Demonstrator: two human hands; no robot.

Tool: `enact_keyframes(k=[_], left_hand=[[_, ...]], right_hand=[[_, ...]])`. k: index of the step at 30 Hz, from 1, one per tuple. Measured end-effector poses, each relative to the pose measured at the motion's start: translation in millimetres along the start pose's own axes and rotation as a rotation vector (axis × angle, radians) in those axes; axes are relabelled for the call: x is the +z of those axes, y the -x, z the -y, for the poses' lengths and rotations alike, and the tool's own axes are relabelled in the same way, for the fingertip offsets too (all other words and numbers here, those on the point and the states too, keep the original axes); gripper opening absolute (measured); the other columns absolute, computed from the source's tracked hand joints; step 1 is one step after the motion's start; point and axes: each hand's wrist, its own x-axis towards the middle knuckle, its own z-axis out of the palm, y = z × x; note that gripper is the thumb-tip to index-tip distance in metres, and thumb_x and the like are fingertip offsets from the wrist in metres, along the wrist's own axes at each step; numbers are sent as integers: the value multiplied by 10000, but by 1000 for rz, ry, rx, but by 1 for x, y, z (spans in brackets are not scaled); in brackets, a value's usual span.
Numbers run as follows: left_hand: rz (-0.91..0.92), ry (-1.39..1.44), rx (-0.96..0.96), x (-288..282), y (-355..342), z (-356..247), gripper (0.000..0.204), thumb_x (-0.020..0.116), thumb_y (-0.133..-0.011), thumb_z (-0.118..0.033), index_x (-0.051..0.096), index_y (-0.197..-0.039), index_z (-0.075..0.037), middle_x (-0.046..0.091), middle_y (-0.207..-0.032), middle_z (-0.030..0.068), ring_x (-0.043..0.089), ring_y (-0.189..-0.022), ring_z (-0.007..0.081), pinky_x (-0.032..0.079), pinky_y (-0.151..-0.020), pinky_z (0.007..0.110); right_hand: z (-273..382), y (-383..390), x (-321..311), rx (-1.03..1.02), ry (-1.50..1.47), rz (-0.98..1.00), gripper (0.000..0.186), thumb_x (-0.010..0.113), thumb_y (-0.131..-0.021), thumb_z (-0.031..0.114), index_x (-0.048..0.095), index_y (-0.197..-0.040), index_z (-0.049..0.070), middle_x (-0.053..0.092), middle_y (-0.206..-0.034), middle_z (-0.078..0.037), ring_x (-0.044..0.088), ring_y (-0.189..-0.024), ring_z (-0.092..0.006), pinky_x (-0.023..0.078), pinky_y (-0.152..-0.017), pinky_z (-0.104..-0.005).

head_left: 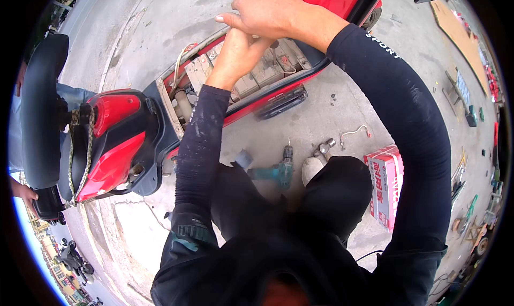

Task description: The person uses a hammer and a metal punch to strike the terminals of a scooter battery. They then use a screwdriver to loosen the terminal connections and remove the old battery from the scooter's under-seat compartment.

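Left: red scooter [115,137] | open floor bay [168,106] | left hand [238,59], fingers hidden by the overlapping right hand [265,10]; whether the hands hold anything, I can't tell from here | dusty batteries [266,73] packed in the bay below: likely heavy, stiff, dust-slick; best gripped low, both ends

Teal drill [281,173] on ground [321,119], apparently concrete

The red-and-black, plastic-panelled scooter [115,160] is viewed from above, close beside it, by a downward-facing, head-worn fisheye camera.
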Motion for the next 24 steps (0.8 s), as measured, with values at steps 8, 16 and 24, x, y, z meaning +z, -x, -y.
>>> enact_keyframes(k=[8, 16, 24], left_hand=[[-558, -59, 168, 65, -1, 28, 398, 797, -828, -196, 617, -1096, 37, 710, -1071, 278, 694, -1012, 422, 536, -806, 433], [27, 207, -56, 19, 10, 12, 431, 762, -913, -163, 590, -1255, 35, 748, -1087, 136, 713, -1047, 282, 545, -885, 420], [-275, 44, 197, 45, -2, 32, 460, 802, -850, -237, 558, -1148, 14, 732, -968, 201, 724, -888, 381, 556, -786, 435]], right_hand=[[35, 32, -12, 138, 367, 73, 226, 722, -909, 256, 792, -1025, 75, 758, -944, -166, 752, -914, -345, 614, -748, -428], [16, 52, -22, 61, 150, 22, 291, 735, -864, 163, 736, -1112, 11, 743, -1001, -218, 739, -998, -331, 603, -736, -429], [25, 50, -46, 378, -201, 333, 422, 604, -976, 317, 686, -852, -77, 687, -736, -183, 710, -640, -290, 571, -555, -431]])
